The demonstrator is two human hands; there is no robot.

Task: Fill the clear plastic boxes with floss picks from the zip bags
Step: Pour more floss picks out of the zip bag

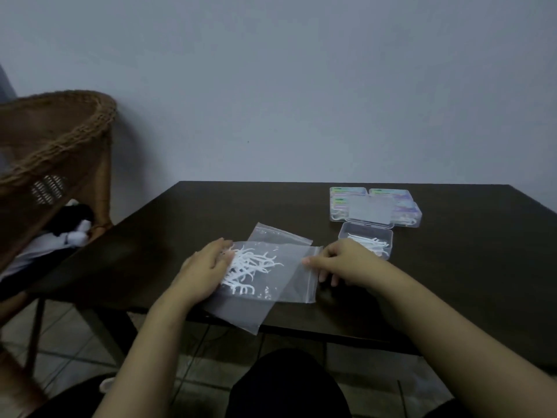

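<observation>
A clear zip bag (289, 267) lies on the dark table (452, 282) near its front edge, with a heap of white floss picks (250, 267) inside at its left end. My left hand (205, 268) rests flat on that left end, fingers over the picks. My right hand (343, 260) pinches the bag's zip edge at the right. Just behind my right hand stands an open clear plastic box (366, 238) with a few picks in it, its lid (372, 211) tipped back. Another empty zip bag (278, 233) lies under the first.
Several closed clear boxes (404, 206) with coloured labels sit in a cluster at the back right of the table. A wicker chair (51, 152) holding dark and white cloth stands to the left. A plain wall rises behind the table.
</observation>
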